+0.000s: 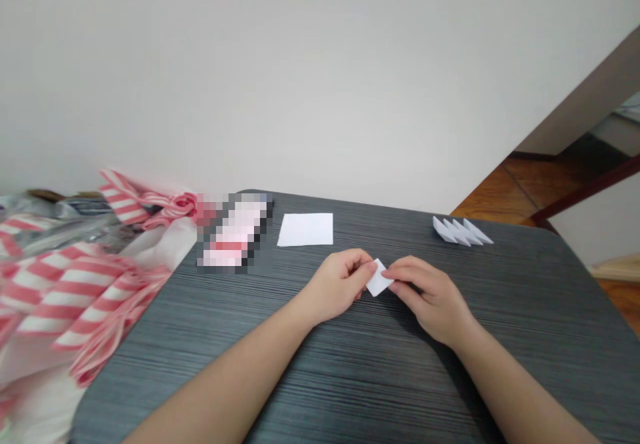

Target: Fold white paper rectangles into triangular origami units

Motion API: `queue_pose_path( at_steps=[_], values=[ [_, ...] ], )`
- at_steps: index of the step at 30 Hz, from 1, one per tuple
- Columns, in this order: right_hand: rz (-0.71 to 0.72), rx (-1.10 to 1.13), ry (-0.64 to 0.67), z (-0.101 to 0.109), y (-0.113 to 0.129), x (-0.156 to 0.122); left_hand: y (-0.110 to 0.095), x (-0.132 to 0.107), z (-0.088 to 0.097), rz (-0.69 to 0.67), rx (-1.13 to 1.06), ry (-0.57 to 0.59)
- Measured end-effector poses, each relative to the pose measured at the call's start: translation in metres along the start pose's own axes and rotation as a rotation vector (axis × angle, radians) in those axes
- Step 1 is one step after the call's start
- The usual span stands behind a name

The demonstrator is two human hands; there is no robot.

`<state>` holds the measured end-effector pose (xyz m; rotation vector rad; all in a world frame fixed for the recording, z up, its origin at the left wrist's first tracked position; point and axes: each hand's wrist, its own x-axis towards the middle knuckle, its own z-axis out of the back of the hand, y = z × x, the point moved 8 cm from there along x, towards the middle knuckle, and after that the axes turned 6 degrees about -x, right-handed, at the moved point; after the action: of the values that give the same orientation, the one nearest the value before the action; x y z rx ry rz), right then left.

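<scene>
A small folded white paper piece (379,279) is held low over the dark grey table (350,377), near its middle. My left hand (340,283) pinches its left edge with curled fingers. My right hand (429,296) pinches its right edge, fingers pressed together. A flat white paper sheet (305,229) lies just beyond my left hand. A row of several folded white paper triangles (462,231) sits at the far right of the table.
Red-and-white striped plastic bags (75,284) are heaped off the table's left edge. A blurred pink-and-white object (233,237) lies at the far left of the table. A white wall stands behind; wooden floor (505,194) shows at the right.
</scene>
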<state>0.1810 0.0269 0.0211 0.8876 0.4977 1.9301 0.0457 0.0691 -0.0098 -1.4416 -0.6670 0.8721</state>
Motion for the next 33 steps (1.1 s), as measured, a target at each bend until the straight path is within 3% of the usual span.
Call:
queue_pose_path(
  at_steps=[18, 23, 28, 33],
  values=[
    [0.049, -0.038, -0.035, 0.001, 0.008, 0.0, -0.005, -0.002, -0.003, 0.006, 0.077, 0.038],
    [-0.069, 0.016, -0.063, 0.0, -0.002, 0.0, -0.008, -0.001, -0.005, -0.016, 0.058, 0.065],
    [-0.272, 0.25, -0.074, -0.009, -0.022, -0.007, -0.008, -0.001, -0.006, -0.023, 0.109, 0.086],
    [-0.329, 0.285, -0.087, -0.012, -0.029, -0.009, -0.002, -0.001, -0.009, -0.076, 0.027, 0.103]
  ],
)
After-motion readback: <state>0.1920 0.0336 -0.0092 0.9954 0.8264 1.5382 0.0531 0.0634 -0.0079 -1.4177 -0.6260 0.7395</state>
